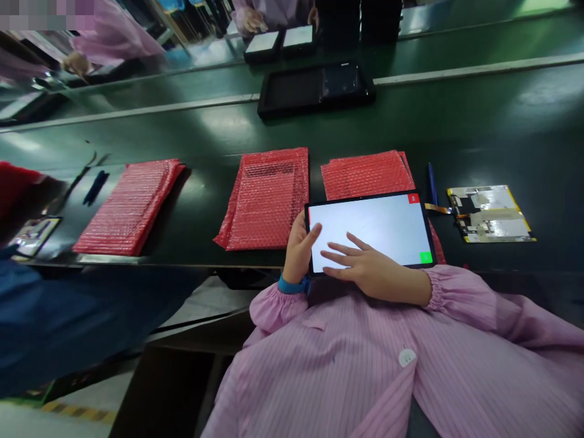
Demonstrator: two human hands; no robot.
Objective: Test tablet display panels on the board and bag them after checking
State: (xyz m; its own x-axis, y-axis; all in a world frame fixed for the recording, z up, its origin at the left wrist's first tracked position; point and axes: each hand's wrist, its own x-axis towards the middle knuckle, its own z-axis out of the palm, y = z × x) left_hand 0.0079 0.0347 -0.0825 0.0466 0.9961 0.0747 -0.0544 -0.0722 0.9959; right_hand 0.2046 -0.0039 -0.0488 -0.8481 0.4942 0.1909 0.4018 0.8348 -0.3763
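A tablet (378, 222) with a lit white screen is tilted up over the table's near edge. A red block shows in its upper right corner and a green one in the lower right. My left hand (300, 246) grips the tablet's left edge, thumb on the front; a blue band circles that wrist. Over the screen's lower middle, my right hand (369, 267) has its fingers spread; whether they touch the glass I cannot tell. An orange ribbon cable (437, 208) runs from behind the tablet's right edge to an opened device panel (495, 214) with exposed parts.
Red bubble-wrap pouches lie behind the tablet (369, 173), left of it (269, 201) and farther left (130, 207). A blue pen-like tool (432, 184) rests near the panel. A black tray (314, 90) sits farther back. Co-workers' hands (250, 21) are across the table; a blue sleeve (82, 310) is at left.
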